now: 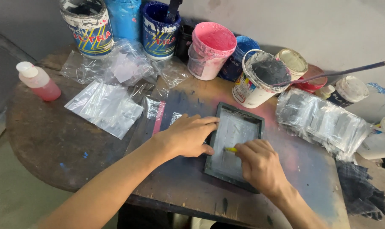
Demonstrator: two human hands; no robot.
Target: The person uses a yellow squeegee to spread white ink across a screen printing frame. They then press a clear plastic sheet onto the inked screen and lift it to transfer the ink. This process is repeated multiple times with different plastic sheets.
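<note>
Right hand [260,166] low over small dark printing frame [235,144], fingers curled tight around thin yellow tool [230,149], tip pressed to pale mesh near left inner edge. Left hand [190,135] flat and spread, fingertips over frame's left rim, pinning it to stained board [188,186]. Frame lying flat at board's centre, between both hands. Mesh already coated grey-white; judged mid-pass, stroke barely begun from near side. Loose clear plastic bags [105,106] heaped left, neater stack of bags [320,118] right. White bucket of grey paint [260,80] just behind frame, pink bucket [211,48] further back. Pink squeeze bottle [39,81] far left, apart.
</note>
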